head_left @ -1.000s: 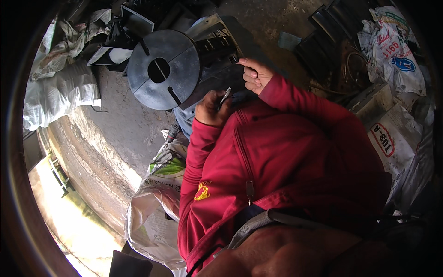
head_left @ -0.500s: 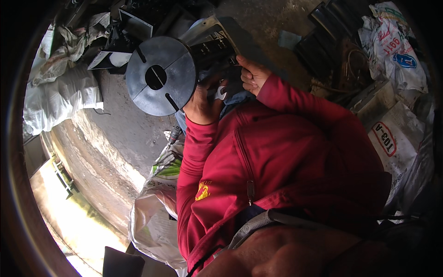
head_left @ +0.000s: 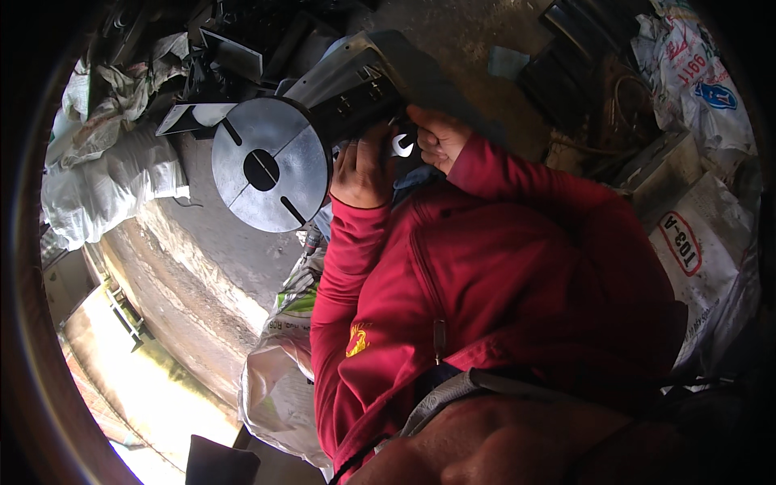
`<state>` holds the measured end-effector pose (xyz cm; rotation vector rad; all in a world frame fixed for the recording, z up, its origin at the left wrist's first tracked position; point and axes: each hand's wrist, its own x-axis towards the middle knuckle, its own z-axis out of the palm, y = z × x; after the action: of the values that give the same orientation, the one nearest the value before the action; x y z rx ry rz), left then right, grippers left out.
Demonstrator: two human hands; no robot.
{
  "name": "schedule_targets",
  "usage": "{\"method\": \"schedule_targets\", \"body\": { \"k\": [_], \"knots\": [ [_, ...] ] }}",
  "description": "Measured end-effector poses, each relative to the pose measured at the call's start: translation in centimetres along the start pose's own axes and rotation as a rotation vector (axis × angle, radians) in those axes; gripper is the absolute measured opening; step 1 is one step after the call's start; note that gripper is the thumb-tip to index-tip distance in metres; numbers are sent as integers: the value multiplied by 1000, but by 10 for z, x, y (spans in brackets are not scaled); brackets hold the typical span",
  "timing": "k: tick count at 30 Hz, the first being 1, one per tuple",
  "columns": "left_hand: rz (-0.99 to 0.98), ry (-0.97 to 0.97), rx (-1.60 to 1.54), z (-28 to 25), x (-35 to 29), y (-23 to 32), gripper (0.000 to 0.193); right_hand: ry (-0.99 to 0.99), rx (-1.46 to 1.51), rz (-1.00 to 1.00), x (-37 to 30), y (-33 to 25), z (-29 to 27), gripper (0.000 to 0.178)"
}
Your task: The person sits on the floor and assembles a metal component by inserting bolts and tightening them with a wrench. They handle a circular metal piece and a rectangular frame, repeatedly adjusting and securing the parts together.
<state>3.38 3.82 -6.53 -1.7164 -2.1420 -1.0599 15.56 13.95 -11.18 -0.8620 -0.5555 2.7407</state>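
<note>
A grey round metal disc with a central hole and slots is tilted in front of me, to the left of my hands. Behind it runs a dark metal part with small studs, beside a pale metal frame. My left hand is closed just right of the disc; the jaw of an open-end wrench juts out beside its fingers. The wrench's handle is hidden. My right hand is closed, its fingertips pinched at the right end of the dark part; what they grip is too dark to see.
White plastic sacks lie at the left, near black metal pieces. A printed sack stands by my left arm. More sacks and black curved parts crowd the right side.
The disc has shifted slightly left and down and turned a little. My left hand's fingers have moved up toward the dark part, and the wrench jaw has moved right and up.
</note>
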Motion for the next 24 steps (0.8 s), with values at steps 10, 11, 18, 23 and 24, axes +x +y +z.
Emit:
{"method": "schedule_targets", "body": {
  "k": [10,11,18,23,24],
  "knots": [
    [163,54,185,9,10,7,23,3,-12,-41,-1,-1,0,38],
    [164,52,179,10,10,7,23,-9,-13,-36,-1,-1,0,39],
    [123,24,146,12,8,10,16,5,12,-40,-1,3,-3,40],
    [136,31,141,18,5,8,17,42,-5,-125,0,3,1,36],
    [142,20,145,18,4,6,17,38,-31,-149,0,3,1,35]
  ]
}}
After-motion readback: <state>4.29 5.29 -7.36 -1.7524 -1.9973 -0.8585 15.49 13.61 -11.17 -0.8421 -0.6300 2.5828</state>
